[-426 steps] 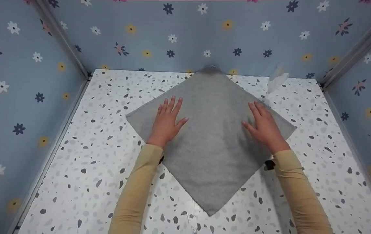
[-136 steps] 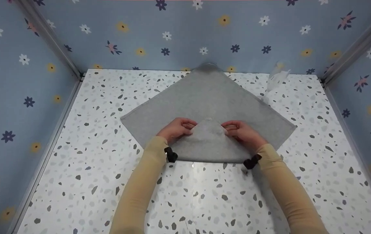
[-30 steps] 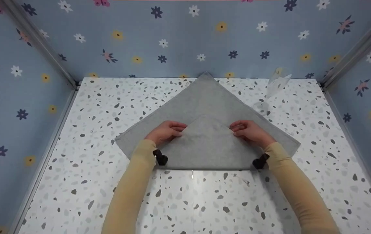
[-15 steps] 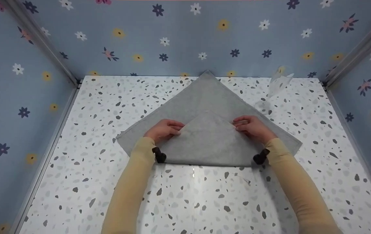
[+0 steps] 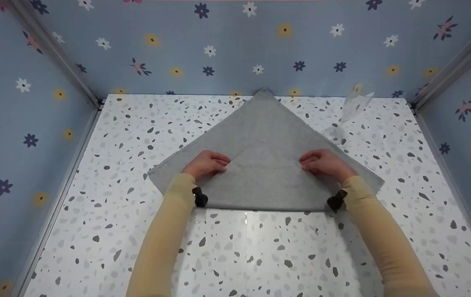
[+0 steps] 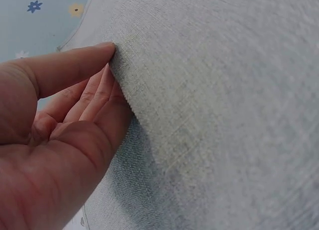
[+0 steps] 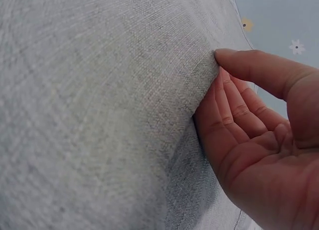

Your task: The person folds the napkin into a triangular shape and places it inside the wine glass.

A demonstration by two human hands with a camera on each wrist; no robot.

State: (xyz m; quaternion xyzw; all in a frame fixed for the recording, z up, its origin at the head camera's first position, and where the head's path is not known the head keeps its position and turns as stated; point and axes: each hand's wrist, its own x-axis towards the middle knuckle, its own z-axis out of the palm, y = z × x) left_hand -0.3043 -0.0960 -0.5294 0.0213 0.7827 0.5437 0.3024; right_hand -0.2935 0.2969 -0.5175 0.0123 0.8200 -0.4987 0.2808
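Note:
A grey cloth (image 5: 264, 185) lies with its near corner folded up over the rest, so a straight fold faces the person and the far corner reaches the back wall. At the flap's left slanted edge, my left hand (image 5: 206, 164) pinches the fabric, thumb on top and fingers underneath, as the left wrist view shows on the cloth (image 6: 209, 115). Mirroring it, my right hand (image 5: 328, 165) pinches the right slanted edge; in the right wrist view the thumb presses the cloth (image 7: 99, 115) from above, with the other fingers behind the edge.
A white speckled tabletop (image 5: 214, 255) carries the cloth. Behind it stands a blue flowered wall (image 5: 235, 41), with matching side walls. A clear plastic piece (image 5: 355, 105) stands at the back right, close to the cloth's edge.
The cloth lay flat under both spread hands at first; its near corner was then folded upward. Since then the hands have moved apart along the flap's edges, slightly so in the last second.

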